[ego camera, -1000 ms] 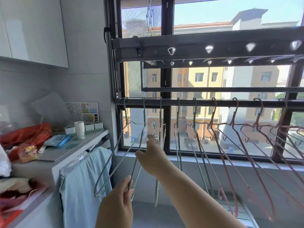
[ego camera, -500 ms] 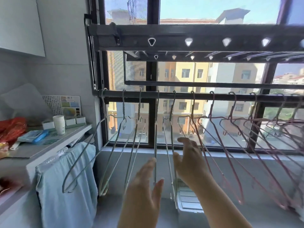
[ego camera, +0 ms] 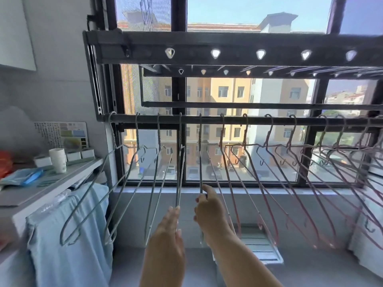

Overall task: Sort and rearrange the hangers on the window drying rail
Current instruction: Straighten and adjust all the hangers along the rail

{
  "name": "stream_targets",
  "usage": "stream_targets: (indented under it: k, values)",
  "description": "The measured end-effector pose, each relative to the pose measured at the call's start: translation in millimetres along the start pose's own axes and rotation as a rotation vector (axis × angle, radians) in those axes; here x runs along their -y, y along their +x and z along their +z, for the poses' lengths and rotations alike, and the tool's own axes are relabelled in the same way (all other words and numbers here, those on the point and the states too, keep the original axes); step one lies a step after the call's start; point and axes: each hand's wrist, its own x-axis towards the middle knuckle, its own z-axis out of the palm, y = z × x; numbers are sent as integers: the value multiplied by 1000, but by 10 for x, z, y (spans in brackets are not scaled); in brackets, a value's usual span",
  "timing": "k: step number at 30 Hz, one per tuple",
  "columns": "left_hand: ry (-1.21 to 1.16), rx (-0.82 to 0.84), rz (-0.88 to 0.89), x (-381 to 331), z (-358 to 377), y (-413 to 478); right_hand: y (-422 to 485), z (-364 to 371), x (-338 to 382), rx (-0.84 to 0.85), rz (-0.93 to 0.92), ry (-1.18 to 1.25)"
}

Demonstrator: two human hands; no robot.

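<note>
Hanging edge-on, grey hanger; right hand seemingly pinching.

A white cup stands on the shelf above a hanging blue cloth.

The grey hangers are hanging well apart along the rail, leaving gaps between them. To the right, the pink hangers are crowding and overlapping. The tabletop is closing off the left.

Dark rail carries grey hangers left, pink hangers right.
</note>
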Motion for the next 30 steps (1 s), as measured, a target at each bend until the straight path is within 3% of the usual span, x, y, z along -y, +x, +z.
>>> stream_targets:
  k: [13, 22, 27, 30]
  values:
    - [43, 3, 22, -36, 3, 13, 68, -58, -13, -43, 64, 146]
    - [-63, -42, 238, -224, 29, -110, -8, -90, 26, -19, 37, 156]
    - [-164, 17, 195, -246, 103, -163, -130, -173, 61, 48, 14, -67]
    - [-205, 6, 251, -271, 107, -170, -315, -307, 133, -25, -159, -293]
